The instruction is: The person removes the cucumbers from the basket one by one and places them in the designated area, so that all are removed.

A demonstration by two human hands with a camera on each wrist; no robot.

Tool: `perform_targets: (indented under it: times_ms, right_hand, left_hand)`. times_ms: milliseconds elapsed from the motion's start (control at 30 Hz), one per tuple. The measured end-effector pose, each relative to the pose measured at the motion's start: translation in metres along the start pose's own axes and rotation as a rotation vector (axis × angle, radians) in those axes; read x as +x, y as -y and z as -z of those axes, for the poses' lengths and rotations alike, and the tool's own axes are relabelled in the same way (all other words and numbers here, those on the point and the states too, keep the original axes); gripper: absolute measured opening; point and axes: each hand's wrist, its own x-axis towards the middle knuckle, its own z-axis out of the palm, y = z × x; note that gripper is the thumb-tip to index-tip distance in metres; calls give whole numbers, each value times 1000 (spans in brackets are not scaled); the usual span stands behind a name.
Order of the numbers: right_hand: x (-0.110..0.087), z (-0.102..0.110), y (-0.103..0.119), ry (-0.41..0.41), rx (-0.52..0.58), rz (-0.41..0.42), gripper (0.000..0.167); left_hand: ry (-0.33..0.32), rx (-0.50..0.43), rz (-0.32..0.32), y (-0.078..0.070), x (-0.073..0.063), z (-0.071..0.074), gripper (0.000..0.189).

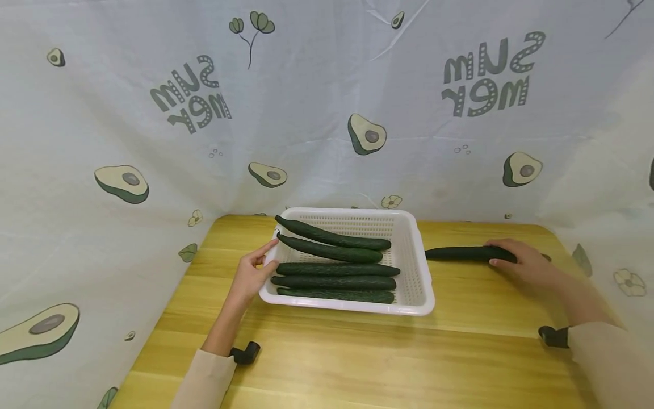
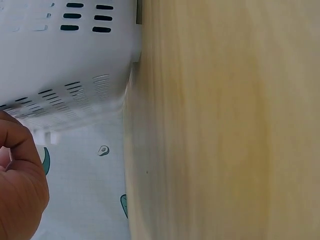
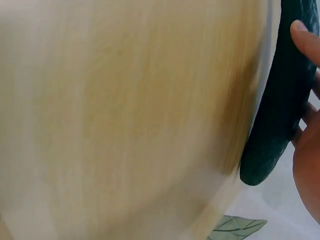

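A white plastic basket (image 1: 342,306) with slotted walls sits toward the back of the table. Several long dark green cucumbers (image 1: 337,269) lie side by side in it, two of them with their left ends up on the rim. My left hand (image 1: 251,277) grips the basket's left rim; in the left wrist view, that hand (image 2: 20,185) is at the edge of the slotted wall (image 2: 65,50). To the right of the basket, my right hand (image 1: 528,264) holds another cucumber (image 1: 460,254) around its right part. The right wrist view shows this cucumber (image 3: 280,105) with thumb and fingers about it.
The wooden table (image 1: 327,358) has light, striped grain and rounded back corners. A white curtain (image 1: 317,113) printed with avocados and lettering hangs behind and at both sides. Each wrist carries a black mount (image 1: 246,353) near the beige sleeve.
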Motion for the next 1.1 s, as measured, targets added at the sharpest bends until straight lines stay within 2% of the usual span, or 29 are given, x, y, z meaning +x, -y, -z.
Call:
perform_targets:
  times_ms: [100,267,367,467,533,600,867,1100]
  right_hand:
    - [6,0,5,7,-57,21,41]
    - [11,-1,11,37,-72,-6,42]
    - [12,-2,11,40,-84,-21,47]
    - [10,-2,12,29,-105,-24,52]
    - [10,-2,12,18,-119,-16,54]
    - [8,-2,13,3,-134,-9,55]
    - [6,-7,8,-5,-84,-61,65]
    - [5,-10,5,-31,-54,-64,67]
  left_hand:
    - [2,-9,7,1,-1,1,52]
    - [10,-27,28,0,-1,2,53]
    - [28,-29,44,-12,-6,2,54]
    - [32,-28,39,-11,-6,2,54]
    - [29,-32,21,-9,-5,2,54]
    - [21,-34,12,0,-1,2,54]
    - [19,-25,7,1,0,2,54]
    - [13,-16,9,1,0,2,53]
